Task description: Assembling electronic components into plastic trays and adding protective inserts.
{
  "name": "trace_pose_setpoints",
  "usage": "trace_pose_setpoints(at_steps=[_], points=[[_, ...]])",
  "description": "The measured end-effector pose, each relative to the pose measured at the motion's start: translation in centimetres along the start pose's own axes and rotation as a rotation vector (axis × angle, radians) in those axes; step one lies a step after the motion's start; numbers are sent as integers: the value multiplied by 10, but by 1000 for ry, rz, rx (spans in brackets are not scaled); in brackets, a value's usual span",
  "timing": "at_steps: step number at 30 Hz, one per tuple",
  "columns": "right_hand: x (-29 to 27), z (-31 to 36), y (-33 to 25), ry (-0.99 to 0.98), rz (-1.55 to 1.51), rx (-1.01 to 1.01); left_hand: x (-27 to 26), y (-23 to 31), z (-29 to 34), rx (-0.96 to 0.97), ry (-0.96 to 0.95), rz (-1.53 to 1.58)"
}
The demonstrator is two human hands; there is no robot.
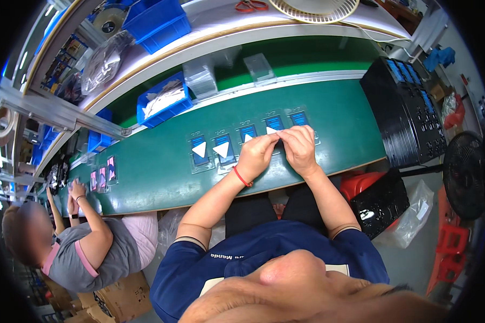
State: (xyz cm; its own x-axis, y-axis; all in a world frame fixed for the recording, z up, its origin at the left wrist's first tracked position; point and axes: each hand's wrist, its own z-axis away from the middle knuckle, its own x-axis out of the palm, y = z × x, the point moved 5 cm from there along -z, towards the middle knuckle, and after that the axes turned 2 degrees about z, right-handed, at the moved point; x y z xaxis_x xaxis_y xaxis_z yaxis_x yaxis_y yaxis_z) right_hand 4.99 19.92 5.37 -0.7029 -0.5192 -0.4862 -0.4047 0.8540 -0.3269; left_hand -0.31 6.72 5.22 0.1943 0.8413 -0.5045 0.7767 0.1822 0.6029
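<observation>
My left hand point(256, 157) and my right hand point(299, 149) meet over the green table, fingertips pinched together. Whatever lies between them is too small or hidden to make out. Beneath and around them runs a row of clear plastic blister trays with blue cards. A white triangular piece point(199, 149) lies on the leftmost card, and another white triangle point(221, 150) on the card beside it. The middle blue card point(247, 131) and the fourth blue card point(273, 121) also show white, partly covered by my hands. At the right end, the last blue card point(297, 118) is partly hidden by my right fingers.
A blue bin point(164, 103) of pale pieces and stacked clear trays point(199, 78) stand behind the row. Black stacked trays point(396, 116) rise at the table's right end, near a black fan point(465, 175). Leftward, a co-worker point(99, 242) works beside pink cards point(103, 177).
</observation>
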Motion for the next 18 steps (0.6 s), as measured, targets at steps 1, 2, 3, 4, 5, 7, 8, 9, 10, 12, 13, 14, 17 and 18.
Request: trace_pose_setpoints(at_steps=[1, 2, 3, 4, 5, 7, 8, 9, 10, 12, 13, 14, 17, 18], points=[[-6, 1, 3, 5, 36, -10, 2, 1, -1, -22, -24, 47], [-12, 1, 6, 11, 69, -21, 0, 3, -2, -22, -29, 55], [-20, 0, 12, 41, 141, -21, -7, 6, -3, 1, 13, -20], [-24, 3, 24, 13, 243, -6, -14, 8, -4, 26, 53, -96], [-26, 5, 34, -39, 284, -17, -19, 2, 1, 10, 25, -124], [-24, 16, 55, -221, 311, -41, -28, -7, 13, -58, 29, -304], [-28, 16, 57, -222, 311, -38, -34, -8, 20, -85, 20, -424], [-30, 14, 58, -267, 276, -32, -35, -18, 32, -163, -18, -506], [-32, 11, 57, -312, 236, -30, -37, -17, 39, -167, -17, -509], [-33, 6, 54, -380, 196, -14, -45, -19, 52, -283, 39, -731], [-29, 4, 52, -448, 156, -2, -48, -23, 57, -381, 12, -767], [-23, 3, 50, -516, 114, 7, -49, -22, 60, -395, 22, -781], [-3, 7, 50, -740, 123, -8, -49, -35, 69, -627, -94, -808], [6, 8, 45, -805, 159, -32, -53, -39, 74, -620, -80, -797]])
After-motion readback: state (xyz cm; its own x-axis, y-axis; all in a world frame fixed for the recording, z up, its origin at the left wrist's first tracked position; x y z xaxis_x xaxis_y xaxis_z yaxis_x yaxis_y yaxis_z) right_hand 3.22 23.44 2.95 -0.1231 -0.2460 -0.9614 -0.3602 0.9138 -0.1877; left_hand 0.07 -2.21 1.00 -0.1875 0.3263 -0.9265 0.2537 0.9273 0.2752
